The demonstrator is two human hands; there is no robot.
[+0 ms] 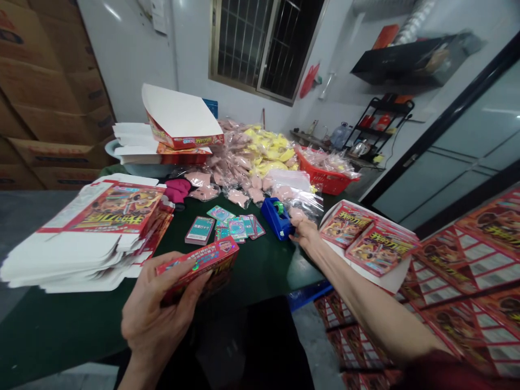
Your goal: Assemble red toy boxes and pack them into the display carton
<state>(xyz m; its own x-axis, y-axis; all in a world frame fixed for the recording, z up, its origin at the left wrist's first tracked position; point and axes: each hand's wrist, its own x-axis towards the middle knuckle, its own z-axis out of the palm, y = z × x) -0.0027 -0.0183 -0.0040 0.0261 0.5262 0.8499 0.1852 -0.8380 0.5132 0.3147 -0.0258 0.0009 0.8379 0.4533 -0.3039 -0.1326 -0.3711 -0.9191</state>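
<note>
My left hand (pixel 162 309) is wrapped around a small red printed card box (pixel 203 262), held tilted above the near side of the table. At the front end of a blue tape dispenser (pixel 277 218), my right hand (pixel 305 234) has its fingers pinched together; any tape between them is too small to make out. A roll of green-cored tape (pixel 278 207) sits in the dispenser. Between the held box and the dispenser's left side lie loose teal cards (pixel 238 227), with a neat card stack (pixel 200 230) beside them.
Flat printed cartons (pixel 93 227) pile up at left. Bagged pink and yellow pieces (pixel 260 149) heap at the back, beside a red basket (pixel 333 179). An open carton (pixel 371 238) at right holds red boxes. More printed packages (pixel 459 271) are stacked at far right.
</note>
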